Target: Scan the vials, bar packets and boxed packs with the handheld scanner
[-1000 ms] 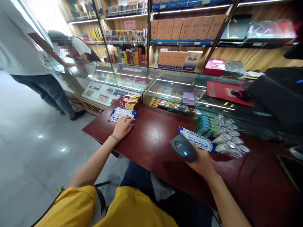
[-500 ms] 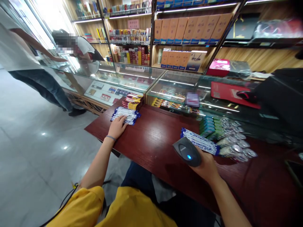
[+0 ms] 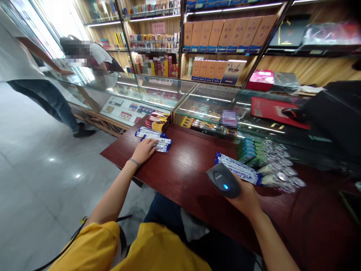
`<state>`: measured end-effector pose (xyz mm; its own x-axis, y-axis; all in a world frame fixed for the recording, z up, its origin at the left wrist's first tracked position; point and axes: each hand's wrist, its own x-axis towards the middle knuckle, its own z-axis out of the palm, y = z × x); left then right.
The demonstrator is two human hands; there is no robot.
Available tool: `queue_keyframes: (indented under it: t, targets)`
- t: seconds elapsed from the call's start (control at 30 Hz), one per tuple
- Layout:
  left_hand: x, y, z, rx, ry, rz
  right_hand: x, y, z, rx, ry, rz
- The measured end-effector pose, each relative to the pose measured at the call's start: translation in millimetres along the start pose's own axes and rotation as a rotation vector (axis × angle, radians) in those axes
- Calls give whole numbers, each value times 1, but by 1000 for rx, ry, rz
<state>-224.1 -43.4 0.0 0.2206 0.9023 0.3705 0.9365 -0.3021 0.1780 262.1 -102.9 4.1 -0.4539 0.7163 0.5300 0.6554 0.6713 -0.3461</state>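
On the dark red table (image 3: 183,165), left side, my left hand (image 3: 143,151) lies palm down over a group of white-and-blue packets (image 3: 164,143), fingers extended and slightly spread across the wrappers. More such packets (image 3: 144,131) lie just behind, then red-and-yellow packets (image 3: 156,121) near the glass counter (image 3: 208,95). My right hand (image 3: 247,197) holds a black handheld scanner (image 3: 222,180), fingers wrapped round the grip, mostly hidden behind it; blue light on, head angled left, up above the tabletop. Just past the scanner, partly covered by it: a row of matching packets (image 3: 242,169). Blue-and-green boxes (image 3: 249,151) sit behind that row, silver-topped containers (image 3: 278,167) clustered by its right end. Dark item (image 3: 351,206) at the right edge, maybe a phone, too dim to be sure. On the glass counter: red mouse pad (image 3: 266,109), mouse (image 3: 291,113) on it. Far left, a person in a white top (image 3: 21,49) stands with one arm out to the counter; another person (image 3: 103,56) bends over it.
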Motion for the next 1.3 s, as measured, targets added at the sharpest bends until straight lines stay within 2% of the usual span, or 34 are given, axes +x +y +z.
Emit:
queue_keyframes:
  t: [0.13, 0.27, 0.4, 0.5, 0.67, 0.77, 0.93, 1.03, 1.1, 1.17, 1.3]
  targets:
    - [16, -6, 3, 52, 30, -20, -1, 0, 0, -1, 8, -6]
    - [28, -14, 6, 62, -14, 7, -2, 0, -1, 13, 3, 16]
    - [31, -15, 5, 81, -34, -12, 0, -2, -3, 21, 8, 30]
    - [31, -13, 2, 92, -33, -26, 3, -6, -5, 33, 63, 26]
    - [30, -10, 0, -36, 6, -25, 7, -11, -11, 24, 139, 53]
    - [36, 0, -2, -134, 84, -56, 6, -8, -15, 24, 193, 29]
    - [66, 47, -3, -366, 269, -150, -1, 4, -18, -20, 279, 41]
    - [92, 90, 3, -577, 279, -179, -4, 11, -20, -82, 311, 95]
    - [110, 122, 10, -735, 233, -189, -5, 14, -22, -129, 341, 137]
    - [125, 154, 19, -892, 136, -181, -7, 18, -25, -155, 387, 186]
    - [142, 213, 32, -1198, -155, -209, -14, 27, -33, -123, 399, 309]
